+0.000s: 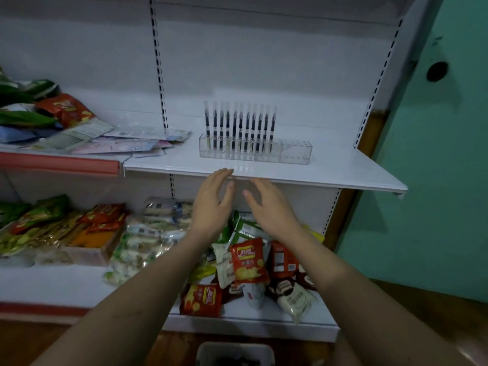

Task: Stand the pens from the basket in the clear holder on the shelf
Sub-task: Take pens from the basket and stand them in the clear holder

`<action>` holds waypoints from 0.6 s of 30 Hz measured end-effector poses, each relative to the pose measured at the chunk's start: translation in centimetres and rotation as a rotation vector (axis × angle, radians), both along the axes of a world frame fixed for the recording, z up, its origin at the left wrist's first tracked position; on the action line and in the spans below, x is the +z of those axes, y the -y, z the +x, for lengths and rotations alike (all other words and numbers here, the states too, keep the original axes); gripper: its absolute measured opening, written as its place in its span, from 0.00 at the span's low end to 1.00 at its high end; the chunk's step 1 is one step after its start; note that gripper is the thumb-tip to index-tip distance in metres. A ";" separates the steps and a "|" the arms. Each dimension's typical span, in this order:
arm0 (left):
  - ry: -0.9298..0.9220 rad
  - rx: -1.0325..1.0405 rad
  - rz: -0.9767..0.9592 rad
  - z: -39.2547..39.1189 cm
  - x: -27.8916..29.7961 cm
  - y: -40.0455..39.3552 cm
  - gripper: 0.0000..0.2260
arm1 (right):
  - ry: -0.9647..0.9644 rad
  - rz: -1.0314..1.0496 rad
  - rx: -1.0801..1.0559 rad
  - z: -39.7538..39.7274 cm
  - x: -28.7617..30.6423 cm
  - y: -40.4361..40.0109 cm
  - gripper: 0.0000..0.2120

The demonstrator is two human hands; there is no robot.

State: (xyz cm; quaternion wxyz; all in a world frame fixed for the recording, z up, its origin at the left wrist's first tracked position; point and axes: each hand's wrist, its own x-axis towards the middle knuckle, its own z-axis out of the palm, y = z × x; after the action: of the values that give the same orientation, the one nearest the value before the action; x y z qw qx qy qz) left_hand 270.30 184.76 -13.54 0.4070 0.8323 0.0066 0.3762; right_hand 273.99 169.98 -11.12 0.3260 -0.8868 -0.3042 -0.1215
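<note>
A clear holder stands on the white shelf. Several dark pens with clear caps stand upright in its left and middle slots; the right end holds none. My left hand and my right hand hover side by side just below the shelf's front edge, fingers straight and spread, holding nothing. The grey basket shows at the bottom edge, below my arms; its contents look dark and I cannot make them out.
Flat packets and snack bags lie on the shelf to the left. The lower shelf carries red chip bags and other snack packs. A green wall stands at the right.
</note>
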 end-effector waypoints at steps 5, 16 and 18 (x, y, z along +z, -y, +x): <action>-0.125 -0.103 -0.231 -3.1 -5.2 2.3 0.16 | -0.094 -0.044 0.013 -3.6 -7.2 0.2 0.21; -0.647 0.019 -0.610 -7.5 -19.1 2.8 0.16 | -0.665 -0.139 -0.041 -6.5 -23.2 1.1 0.22; -0.751 0.048 -0.635 -8.0 -22.0 2.4 0.17 | -0.783 -0.170 -0.065 -6.7 -26.3 1.9 0.23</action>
State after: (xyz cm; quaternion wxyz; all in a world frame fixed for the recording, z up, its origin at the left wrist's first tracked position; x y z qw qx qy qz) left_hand 262.26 182.38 -35.53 0.6014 0.7449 0.2863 0.0389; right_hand 267.33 168.08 -37.37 0.3386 -0.8990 -0.1381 0.2409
